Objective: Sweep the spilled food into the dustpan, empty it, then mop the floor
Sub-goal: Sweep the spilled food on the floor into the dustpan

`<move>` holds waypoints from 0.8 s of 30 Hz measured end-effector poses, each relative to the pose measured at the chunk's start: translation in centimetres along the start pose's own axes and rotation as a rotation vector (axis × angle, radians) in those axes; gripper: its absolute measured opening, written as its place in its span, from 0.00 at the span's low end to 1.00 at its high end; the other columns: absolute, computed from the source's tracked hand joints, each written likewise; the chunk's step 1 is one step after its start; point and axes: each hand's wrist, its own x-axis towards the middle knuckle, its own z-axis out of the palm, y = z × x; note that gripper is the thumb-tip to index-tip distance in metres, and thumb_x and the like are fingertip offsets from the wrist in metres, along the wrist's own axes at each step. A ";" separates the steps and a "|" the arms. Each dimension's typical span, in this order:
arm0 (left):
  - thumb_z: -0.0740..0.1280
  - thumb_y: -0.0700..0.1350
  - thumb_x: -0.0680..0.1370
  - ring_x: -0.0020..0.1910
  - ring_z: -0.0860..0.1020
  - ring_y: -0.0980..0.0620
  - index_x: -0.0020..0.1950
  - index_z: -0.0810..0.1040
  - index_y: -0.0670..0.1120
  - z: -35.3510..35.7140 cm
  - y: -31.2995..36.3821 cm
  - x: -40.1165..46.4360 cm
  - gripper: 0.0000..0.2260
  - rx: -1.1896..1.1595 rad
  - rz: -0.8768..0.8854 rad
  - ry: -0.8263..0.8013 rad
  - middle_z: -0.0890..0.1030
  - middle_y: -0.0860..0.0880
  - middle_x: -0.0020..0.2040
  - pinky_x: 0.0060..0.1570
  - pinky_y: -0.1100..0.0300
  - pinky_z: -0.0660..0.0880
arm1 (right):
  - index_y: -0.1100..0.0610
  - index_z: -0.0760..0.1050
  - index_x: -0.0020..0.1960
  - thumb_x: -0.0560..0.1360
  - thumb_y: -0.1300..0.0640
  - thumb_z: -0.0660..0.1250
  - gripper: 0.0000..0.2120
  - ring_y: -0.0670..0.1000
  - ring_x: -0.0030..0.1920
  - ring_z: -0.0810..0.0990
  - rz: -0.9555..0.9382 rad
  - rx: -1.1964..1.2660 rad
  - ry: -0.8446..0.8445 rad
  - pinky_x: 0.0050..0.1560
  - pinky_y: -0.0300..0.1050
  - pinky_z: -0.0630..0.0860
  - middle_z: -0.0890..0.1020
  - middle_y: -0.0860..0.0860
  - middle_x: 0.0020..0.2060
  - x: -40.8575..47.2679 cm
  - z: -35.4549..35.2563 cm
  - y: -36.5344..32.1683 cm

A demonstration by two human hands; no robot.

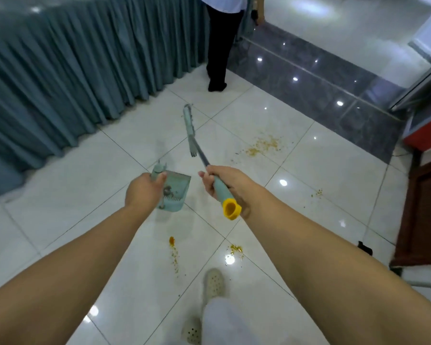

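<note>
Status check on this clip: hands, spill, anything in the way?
Left hand holds dustpan, right hand grips broom. Spilled food unswept, scattered in patches. Another person stands ahead.

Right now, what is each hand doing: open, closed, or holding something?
Left hand: closed, fingers gripping the dustpan handle.
Right hand: closed, fingers wrapped around the broom handle.

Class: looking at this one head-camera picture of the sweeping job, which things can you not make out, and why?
- Dustpan inside: partly hidden by the left hand.
- Broom head: blurred, bristles unclear.
- Standing person: cut off by the top edge.
- Spilled food: too small to identify.
</note>
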 end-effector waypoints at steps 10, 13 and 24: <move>0.58 0.59 0.79 0.42 0.80 0.38 0.46 0.74 0.40 -1.1 2.7 12.0 0.21 -0.116 -0.035 0.078 0.81 0.39 0.42 0.44 0.45 0.79 | 0.64 0.61 0.60 0.82 0.64 0.54 0.08 0.46 0.13 0.65 0.149 0.141 0.170 0.15 0.32 0.68 0.69 0.63 0.42 12.2 -3.2 -6.7; 0.58 0.58 0.78 0.41 0.79 0.39 0.45 0.72 0.42 -1.5 3.9 16.7 0.19 -0.116 -0.031 0.090 0.80 0.41 0.41 0.39 0.50 0.77 | 0.64 0.63 0.54 0.81 0.65 0.54 0.03 0.46 0.13 0.65 0.215 0.129 0.185 0.15 0.32 0.67 0.69 0.63 0.41 16.3 -2.9 -8.2; 0.57 0.60 0.78 0.38 0.78 0.41 0.44 0.73 0.42 -4.3 4.2 31.0 0.21 -0.096 -0.119 0.205 0.80 0.43 0.38 0.41 0.49 0.77 | 0.64 0.62 0.61 0.80 0.64 0.56 0.10 0.47 0.15 0.69 0.449 0.033 0.068 0.15 0.33 0.68 0.75 0.63 0.28 28.0 5.8 -11.7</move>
